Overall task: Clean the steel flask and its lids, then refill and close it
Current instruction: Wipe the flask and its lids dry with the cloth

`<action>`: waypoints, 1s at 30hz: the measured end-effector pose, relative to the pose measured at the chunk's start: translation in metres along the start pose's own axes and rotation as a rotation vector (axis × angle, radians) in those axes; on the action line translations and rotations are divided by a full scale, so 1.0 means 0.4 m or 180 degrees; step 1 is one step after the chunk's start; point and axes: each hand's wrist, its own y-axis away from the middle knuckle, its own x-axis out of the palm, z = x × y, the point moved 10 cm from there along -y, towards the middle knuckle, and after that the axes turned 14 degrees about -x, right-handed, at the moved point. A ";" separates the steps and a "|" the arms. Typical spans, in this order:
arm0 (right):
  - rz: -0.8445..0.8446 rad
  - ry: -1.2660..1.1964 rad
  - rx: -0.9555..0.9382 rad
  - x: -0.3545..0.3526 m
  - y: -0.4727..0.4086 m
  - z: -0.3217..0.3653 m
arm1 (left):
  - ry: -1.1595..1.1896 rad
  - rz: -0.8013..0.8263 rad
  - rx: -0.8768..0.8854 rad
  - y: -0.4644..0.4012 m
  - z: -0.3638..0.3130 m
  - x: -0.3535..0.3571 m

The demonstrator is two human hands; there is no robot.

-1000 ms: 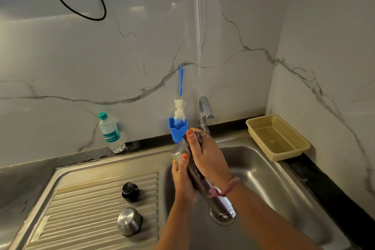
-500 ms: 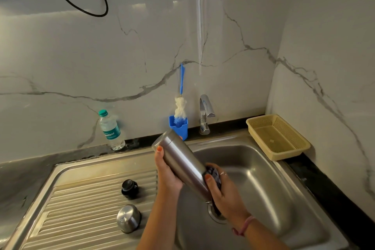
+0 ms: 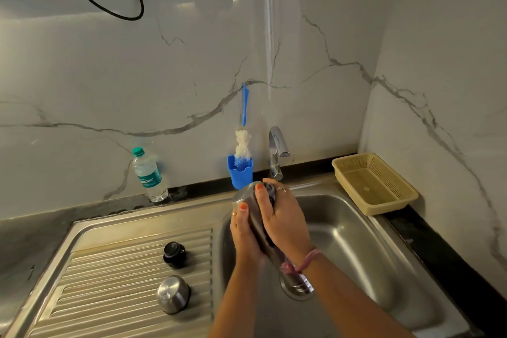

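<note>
Steel on steel: the flask [image 3: 251, 207] lies tilted over the sink basin [image 3: 356, 241] at lower centre of the frame, one end raised toward the tap [image 3: 277, 151], the other end low near the drain. Both hands are clamped on it — the left hand [image 3: 242, 230] wraps the body from the left side, while the right hand [image 3: 284, 218] grips from the right near the raised end with what looks like a dark scrubbing pad [image 3: 270, 191] pressed between its fingers and the metal. No water can be seen running from the tap. The two lids wait on the ribbed drainboard [image 3: 109, 269] at lower left of the frame, well apart from the flask: a black inner cap [image 3: 175, 253] and, nearer the camera, a steel outer cap [image 3: 172, 293]. My judgement is that the outer wall of the flask is being scrubbed, so the task is at an early stage, with lids, rinse, refill and closing all to come. The next move probably calls for a firm left-hand hold on a slippery body while the pad travels its length, and the bottle brush [image 3: 242, 143] in its blue holder [image 3: 240, 173] at centre would serve for the inside.
</note>
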 end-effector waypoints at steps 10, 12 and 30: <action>0.1035 -0.0614 0.0224 0.046 0.164 -0.102 | 0.0554 -0.0051 0.0086 -0.024 -0.097 -0.072; 0.0991 -0.1102 0.0559 0.051 0.203 -0.149 | 0.0668 -0.0099 0.0051 -0.025 -0.096 -0.086; 0.0980 0.0454 -0.0211 0.029 0.134 -0.095 | 0.1256 -0.0829 -0.0155 -0.027 -0.067 -0.139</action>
